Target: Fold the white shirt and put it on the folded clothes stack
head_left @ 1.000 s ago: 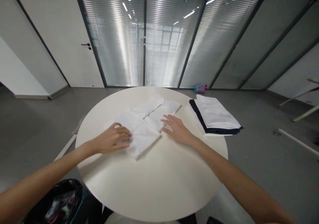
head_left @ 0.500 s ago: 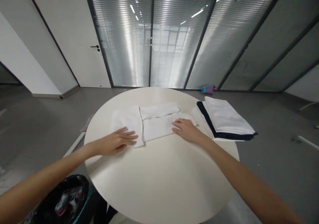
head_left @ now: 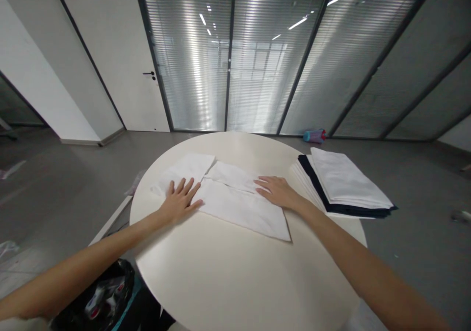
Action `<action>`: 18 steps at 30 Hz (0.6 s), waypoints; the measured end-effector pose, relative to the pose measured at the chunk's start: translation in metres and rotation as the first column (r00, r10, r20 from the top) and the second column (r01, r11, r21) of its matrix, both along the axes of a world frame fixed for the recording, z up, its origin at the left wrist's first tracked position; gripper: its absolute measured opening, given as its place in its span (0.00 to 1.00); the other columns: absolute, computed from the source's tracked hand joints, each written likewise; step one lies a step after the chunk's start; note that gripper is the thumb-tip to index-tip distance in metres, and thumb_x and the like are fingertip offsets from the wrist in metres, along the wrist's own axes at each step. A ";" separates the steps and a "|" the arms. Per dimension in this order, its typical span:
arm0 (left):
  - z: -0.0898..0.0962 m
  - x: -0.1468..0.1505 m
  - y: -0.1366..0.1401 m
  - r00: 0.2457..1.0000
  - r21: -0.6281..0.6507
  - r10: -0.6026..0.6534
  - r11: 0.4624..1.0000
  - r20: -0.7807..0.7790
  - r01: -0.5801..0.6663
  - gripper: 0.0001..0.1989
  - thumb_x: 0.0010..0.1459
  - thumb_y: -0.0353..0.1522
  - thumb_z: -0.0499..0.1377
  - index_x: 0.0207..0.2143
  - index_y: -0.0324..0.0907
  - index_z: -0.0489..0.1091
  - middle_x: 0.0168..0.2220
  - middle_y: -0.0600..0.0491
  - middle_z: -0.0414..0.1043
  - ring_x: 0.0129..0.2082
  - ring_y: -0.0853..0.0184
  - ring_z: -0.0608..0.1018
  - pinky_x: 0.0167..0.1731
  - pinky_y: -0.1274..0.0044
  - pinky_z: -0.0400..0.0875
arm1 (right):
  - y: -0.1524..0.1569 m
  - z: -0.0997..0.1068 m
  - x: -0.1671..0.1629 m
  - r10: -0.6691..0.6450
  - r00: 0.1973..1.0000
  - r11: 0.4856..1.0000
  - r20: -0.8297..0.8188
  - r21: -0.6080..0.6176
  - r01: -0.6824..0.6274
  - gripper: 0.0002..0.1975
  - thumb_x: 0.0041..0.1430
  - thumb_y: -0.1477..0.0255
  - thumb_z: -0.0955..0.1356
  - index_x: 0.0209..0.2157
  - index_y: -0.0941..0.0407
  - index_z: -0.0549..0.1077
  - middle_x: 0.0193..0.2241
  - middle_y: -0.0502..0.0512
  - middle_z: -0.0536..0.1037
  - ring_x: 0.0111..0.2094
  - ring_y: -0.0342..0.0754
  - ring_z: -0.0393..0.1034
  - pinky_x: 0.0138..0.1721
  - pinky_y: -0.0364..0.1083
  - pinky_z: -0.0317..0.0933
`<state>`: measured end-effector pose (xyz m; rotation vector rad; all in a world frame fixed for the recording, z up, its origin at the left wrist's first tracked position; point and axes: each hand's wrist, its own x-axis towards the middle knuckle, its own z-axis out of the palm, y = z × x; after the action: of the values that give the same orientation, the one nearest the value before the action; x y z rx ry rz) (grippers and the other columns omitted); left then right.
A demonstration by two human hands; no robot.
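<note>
Left hand (head_left: 181,201) lies flat, palm down, fingers spread, on the left part of the white garment (head_left: 235,201); nothing gripped. Right hand (head_left: 276,192) also flat w/ fingers out straight, pressing the cloth near its middle-right; no pinch seen, tho the fingertips are small in the view, so a slight fold under them can't be ruled out. Both forearms run in from the near corners.

The white garment is spread across the middle of the round worktop (head_left: 235,277), roughly left to right. Its left end sits far-left by the left hand; a long panel runs from there to a near-right corner, just near of the right wrist. A narrower folded strip lies along the far side, betw. the two hands. The cloth looks smooth, few creases.

On the worktop's far-right edge, well apart from the hands, sits a stack of folded clothes (head_left: 346,183): white pieces on top and at the bottom, a dark layer betw. them, overhanging the rim a bit.

Beyond that, on the floor by the glass wall (head_left: 257,56), lies a small blue-and-pink object (head_left: 314,135); can't tell what it is. Near-left, below the worktop's edge, a black bag (head_left: 99,296) w/ mixed stuff inside. Far-left, a white door (head_left: 117,56) w/ a dark handle.
</note>
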<state>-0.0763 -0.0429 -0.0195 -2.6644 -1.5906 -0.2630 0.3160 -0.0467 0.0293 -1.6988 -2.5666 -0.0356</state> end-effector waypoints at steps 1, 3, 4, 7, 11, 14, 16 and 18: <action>0.002 -0.001 0.013 0.999 -0.016 -0.051 0.999 0.001 0.051 0.32 0.69 0.50 0.46 0.70 0.48 0.53 0.71 0.45 0.49 0.70 0.44 0.51 0.65 0.46 0.40 | -0.012 0.000 0.003 -0.021 1.000 1.000 0.015 0.000 0.021 0.25 0.72 0.58 0.55 0.61 0.50 0.70 0.61 0.60 0.70 0.58 0.62 0.66 0.55 0.62 0.59; 0.011 -0.001 0.044 0.983 -0.056 -0.181 0.982 -0.004 0.181 0.29 0.70 0.47 0.45 0.70 0.50 0.53 0.70 0.46 0.50 0.71 0.49 0.52 0.67 0.51 0.39 | -0.043 -0.001 0.004 -0.053 0.998 0.998 0.034 0.019 0.053 0.26 0.71 0.56 0.56 0.61 0.51 0.70 0.59 0.62 0.71 0.54 0.62 0.68 0.52 0.62 0.62; 0.017 0.003 0.060 0.971 -0.074 -0.240 0.968 -0.010 0.239 0.29 0.71 0.46 0.44 0.70 0.50 0.52 0.70 0.46 0.51 0.71 0.52 0.53 0.67 0.53 0.39 | -0.061 -0.001 0.002 -0.060 0.998 0.998 0.034 0.031 0.059 0.27 0.71 0.55 0.56 0.61 0.52 0.70 0.58 0.63 0.73 0.52 0.62 0.69 0.51 0.61 0.63; 0.031 0.028 0.092 0.947 -0.110 -0.319 0.943 -0.031 0.314 0.28 0.73 0.43 0.42 0.70 0.46 0.52 0.69 0.44 0.54 0.71 0.55 0.54 0.67 0.56 0.43 | -0.119 -0.002 -0.011 -0.012 1.000 0.997 -0.005 0.079 0.012 0.30 0.68 0.51 0.59 0.61 0.55 0.70 0.53 0.67 0.75 0.50 0.63 0.71 0.49 0.60 0.66; 0.043 0.072 0.075 0.912 -0.146 -0.409 0.901 0.027 0.408 0.28 0.71 0.44 0.46 0.68 0.43 0.58 0.69 0.44 0.52 0.70 0.54 0.56 0.67 0.56 0.49 | -0.172 0.009 -0.027 0.178 0.977 0.983 -0.121 0.067 -0.171 0.29 0.65 0.52 0.65 0.60 0.55 0.71 0.48 0.66 0.77 0.46 0.58 0.74 0.44 0.55 0.70; 0.053 0.072 0.029 0.787 -0.138 -0.591 0.777 0.176 0.614 0.23 0.71 0.37 0.49 0.66 0.49 0.62 0.69 0.50 0.57 0.69 0.60 0.59 0.67 0.62 0.55 | -0.183 0.017 -0.019 0.323 0.926 0.945 -0.197 0.015 -0.326 0.21 0.66 0.64 0.67 0.59 0.50 0.71 0.49 0.60 0.78 0.49 0.53 0.73 0.48 0.51 0.69; 0.061 0.054 -0.002 0.729 -0.131 -0.640 0.723 0.244 0.678 0.24 0.69 0.28 0.48 0.64 0.53 0.64 0.67 0.55 0.60 0.68 0.64 0.61 0.66 0.65 0.59 | -0.178 0.016 -0.008 0.357 0.919 0.934 -0.169 0.075 -0.349 0.23 0.65 0.76 0.64 0.60 0.48 0.70 0.52 0.58 0.77 0.52 0.53 0.72 0.52 0.53 0.68; 0.067 0.028 -0.027 0.732 -0.146 -0.637 0.722 0.243 0.677 0.29 0.64 0.22 0.49 0.62 0.57 0.66 0.66 0.58 0.62 0.67 0.64 0.64 0.66 0.64 0.60 | -0.170 0.009 0.003 0.355 0.929 0.927 -0.102 0.169 -0.336 0.27 0.65 0.81 0.62 0.61 0.47 0.69 0.55 0.59 0.76 0.55 0.54 0.69 0.54 0.57 0.66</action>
<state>-0.0482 -0.0703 0.0477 -3.3855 -0.6248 -0.3525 0.3195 -0.2168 0.0386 -1.1389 -2.6475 -0.0923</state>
